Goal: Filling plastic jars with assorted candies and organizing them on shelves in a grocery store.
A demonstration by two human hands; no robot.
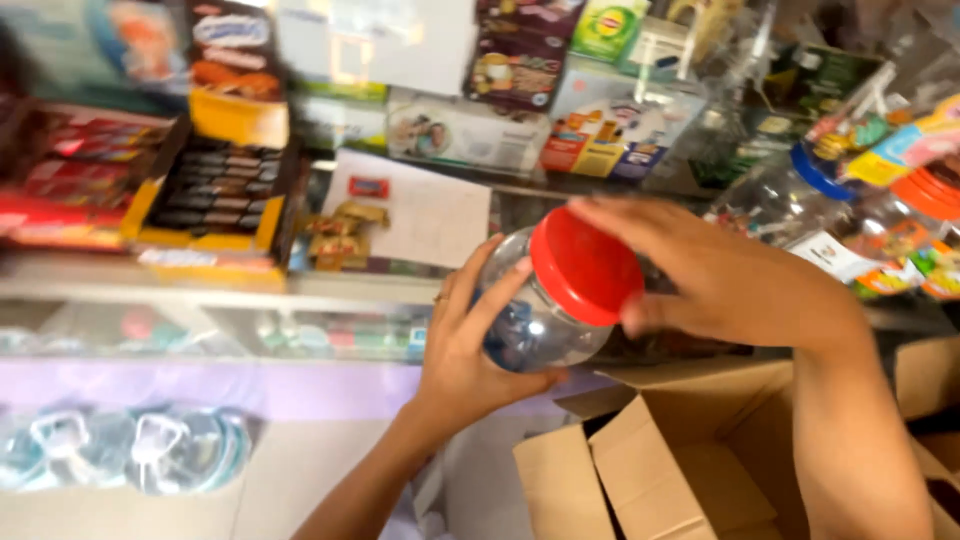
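Clear round plastic jar (535, 320), smooth glossy wall, held tilted in mid-air above the open brown cardboard box (660, 470); dark blue shapes show through the wall, too blurred to tell what they are. Red round plastic lid (587, 267) sits on the jar's mouth, flat-topped and matte, facing the camera.

Left hand (470, 350) cups the jar's body from below and the side, fingers spread along the curved wall; grip holding the jar. Right hand (720, 275) lies over the lid's far rim, fingers curved across its top edge and thumb at its lower edge; grip closed on the lid.

Box flaps stand open just under the right forearm, corrugated edges close to the wrist. Glass-topped table (250, 290) runs behind the hands, its metal-trimmed front edge near the left fingers. White sheet of paper (425, 210) lies flat on it. Yellow cardboard tray of dark wrapped bars (215, 195) stands well left. Clear jars with blue and orange lids (880, 215) crowd the right side, near the right hand.
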